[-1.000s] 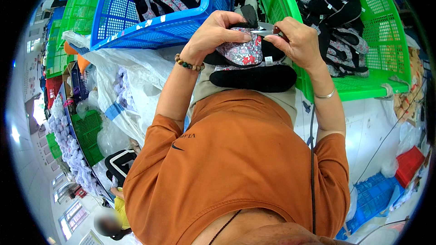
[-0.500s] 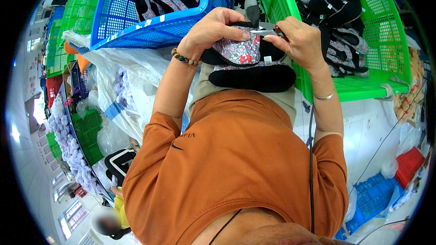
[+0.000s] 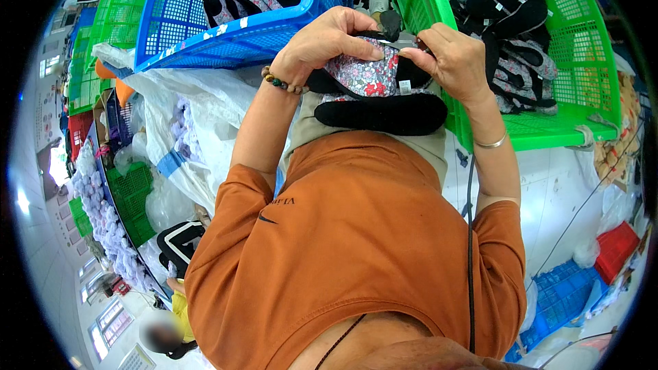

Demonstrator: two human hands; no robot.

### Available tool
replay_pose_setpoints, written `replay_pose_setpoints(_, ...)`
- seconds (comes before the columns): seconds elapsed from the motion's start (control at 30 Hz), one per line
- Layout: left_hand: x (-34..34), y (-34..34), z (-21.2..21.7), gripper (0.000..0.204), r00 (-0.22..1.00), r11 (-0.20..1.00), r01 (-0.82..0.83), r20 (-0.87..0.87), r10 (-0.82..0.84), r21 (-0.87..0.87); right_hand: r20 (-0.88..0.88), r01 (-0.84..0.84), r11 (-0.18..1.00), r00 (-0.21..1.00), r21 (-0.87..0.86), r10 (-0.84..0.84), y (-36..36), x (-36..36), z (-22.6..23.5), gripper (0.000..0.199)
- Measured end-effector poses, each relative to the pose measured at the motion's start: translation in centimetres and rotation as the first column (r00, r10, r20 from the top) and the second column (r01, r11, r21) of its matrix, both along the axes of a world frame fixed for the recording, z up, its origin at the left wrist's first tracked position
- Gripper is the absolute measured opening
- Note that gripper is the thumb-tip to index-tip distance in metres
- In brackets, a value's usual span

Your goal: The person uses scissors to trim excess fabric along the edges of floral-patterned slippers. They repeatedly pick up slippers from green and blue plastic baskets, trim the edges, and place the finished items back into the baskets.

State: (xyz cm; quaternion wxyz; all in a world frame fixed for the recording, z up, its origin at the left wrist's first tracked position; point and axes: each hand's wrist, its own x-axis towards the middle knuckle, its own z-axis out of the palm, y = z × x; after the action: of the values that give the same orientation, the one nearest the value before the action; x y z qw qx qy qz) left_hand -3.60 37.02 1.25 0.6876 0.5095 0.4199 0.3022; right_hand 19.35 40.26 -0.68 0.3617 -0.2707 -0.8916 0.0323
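My left hand [image 3: 329, 44], closed, pinches the upper edge of a floral cloth slipper [image 3: 360, 77] with a black lining and red flowers. In my right hand [image 3: 452, 58] is a small pair of scissors [image 3: 406, 42]; the fingers cover most of its handles. Its metal blades point left and meet the slipper's edge close to my left thumb. Another slipper with a black sole [image 3: 380, 115] lies across my lap, under the one I hold. A white tag [image 3: 404, 86] shows between them.
A blue crate [image 3: 240, 44] at the far left and a green crate [image 3: 576, 109] at the far right hold piled floral slippers. Plastic sheeting [image 3: 205, 103] lies at my left. A black cable [image 3: 470, 267] hangs down my front. Another person [image 3: 179, 312] is at the lower left.
Both hands have shifted only slightly. The slipper's floral upper is bent a little differently, and the scissor blades now sit slightly higher at its edge.
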Motion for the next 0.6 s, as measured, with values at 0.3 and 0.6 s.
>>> replay_pose_setpoints(0.3,-0.19,-0.15,0.28,0.016,0.998,1.0,-0.001,0.06,0.0,0.011,-0.116,-0.113,0.965,0.989,-0.235,0.088,0.07,-0.44,-0.44,0.033)
replay_pose_setpoints(0.6,-0.1,-0.19,0.19,0.017,0.999,1.0,-0.013,0.031,0.013,-0.009,-0.049,-0.087,0.978,0.996,-0.19,0.079,0.18,-0.22,-0.46,0.037)
